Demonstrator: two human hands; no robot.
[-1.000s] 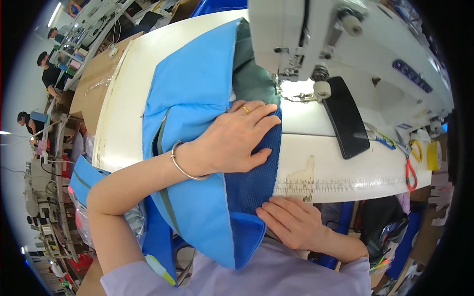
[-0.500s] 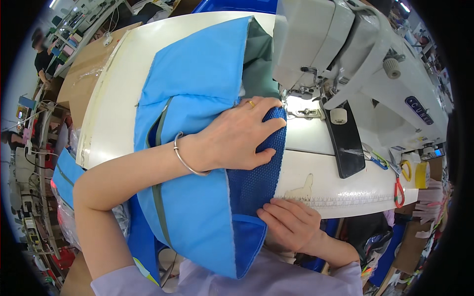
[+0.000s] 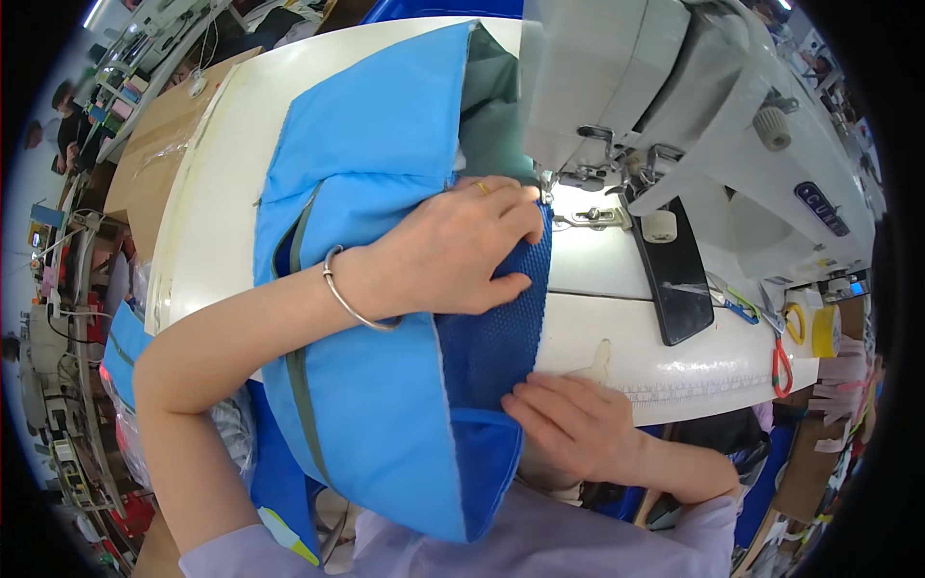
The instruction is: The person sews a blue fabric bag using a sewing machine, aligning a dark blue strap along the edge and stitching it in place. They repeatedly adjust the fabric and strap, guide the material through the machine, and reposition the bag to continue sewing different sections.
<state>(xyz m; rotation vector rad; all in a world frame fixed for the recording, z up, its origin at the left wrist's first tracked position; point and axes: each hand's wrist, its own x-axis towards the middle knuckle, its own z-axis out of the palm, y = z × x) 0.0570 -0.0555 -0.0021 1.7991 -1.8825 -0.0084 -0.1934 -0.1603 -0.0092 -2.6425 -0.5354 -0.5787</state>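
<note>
A light blue fabric piece (image 3: 364, 414) with a green zipper strip, dark blue mesh panel (image 3: 487, 361) and green-grey lining lies under the sewing machine (image 3: 603, 80), its right edge at the presser foot (image 3: 545, 197). My left hand (image 3: 461, 246), with a ring and bangle, rests on the fabric and mesh just left of the foot, fingers bent and apart. My right hand (image 3: 573, 429) grips the mesh panel's edge near the table's front, thumb hidden.
The white table (image 3: 207, 193) carries a black plate (image 3: 682, 299), scissors (image 3: 780, 371) and a yellow tape roll (image 3: 826, 336). A cardboard sheet (image 3: 149, 183) and bagged blue pieces (image 3: 130, 337) are at left. Co-workers (image 3: 69, 130) are beyond, at left.
The view has shifted, showing more of the machine head. My left hand's fingertips have bent more beside the presser foot. My right hand remains at the fabric's edge, slightly higher than before.
</note>
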